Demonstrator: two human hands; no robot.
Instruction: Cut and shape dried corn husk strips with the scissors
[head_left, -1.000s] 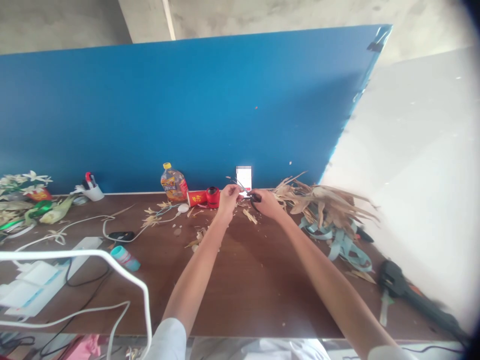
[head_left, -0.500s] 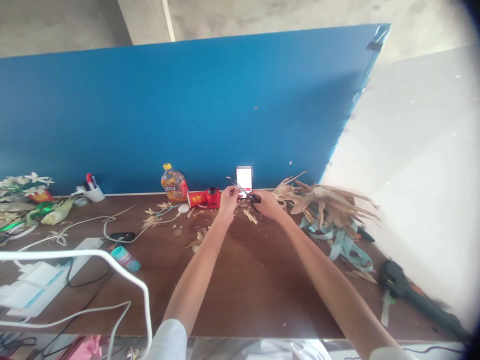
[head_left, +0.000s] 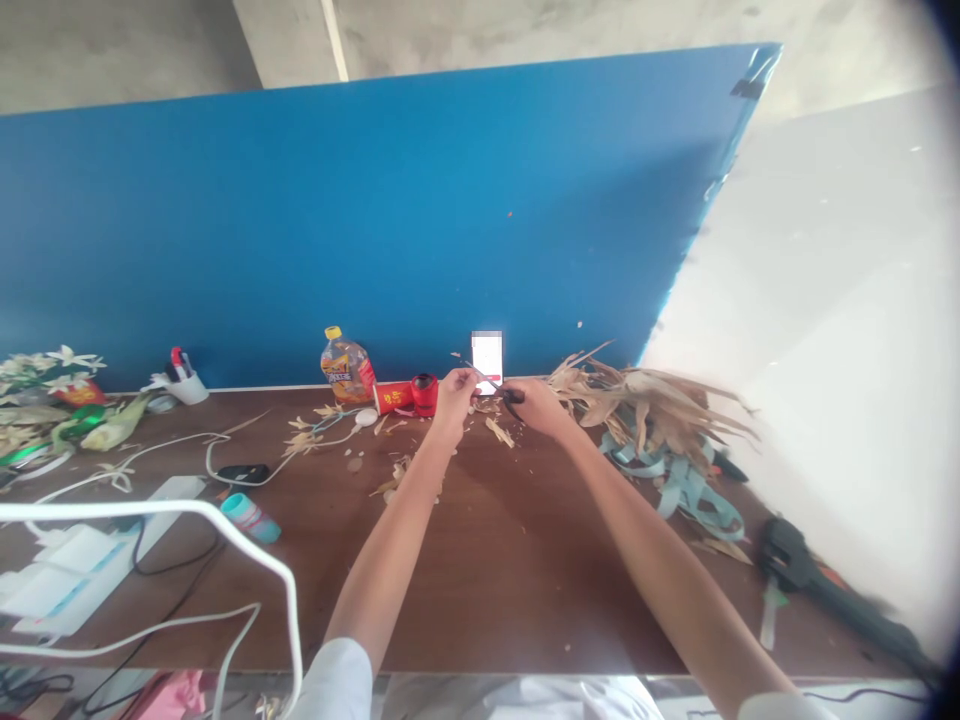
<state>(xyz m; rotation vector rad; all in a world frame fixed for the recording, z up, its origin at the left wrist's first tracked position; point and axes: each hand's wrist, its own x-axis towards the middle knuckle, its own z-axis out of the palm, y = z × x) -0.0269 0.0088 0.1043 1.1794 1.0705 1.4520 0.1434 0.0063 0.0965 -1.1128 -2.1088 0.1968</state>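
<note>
Head view, looking down on a long brown wooden tabletop [head_left: 525, 600] set against a flat blue painted board [head_left: 375, 220]. Both hands work close together near the table's back edge. The person's right hand [head_left: 538, 407] is closed around black-handled steel scissors [head_left: 512, 400], blades angled up and left. The left hand [head_left: 454, 403] is curled shut just beside the blades, apparently pinching something thin; we cannot tell what at this size. Pale dried husk scraps [head_left: 499, 432] lie scattered below the hands. To the right sits a heap of tan dried corn husks [head_left: 645, 410] over twisted pale-blue ribbon [head_left: 675, 487]. To the left stand a red cylindrical cup on its side [head_left: 394, 397] and a red spool [head_left: 424, 394]. We judge the blades the main hazard: with the left hand this near, a slip could nick it. A stray knuckle could also topple the upright white card [head_left: 487, 358] behind.
</note>
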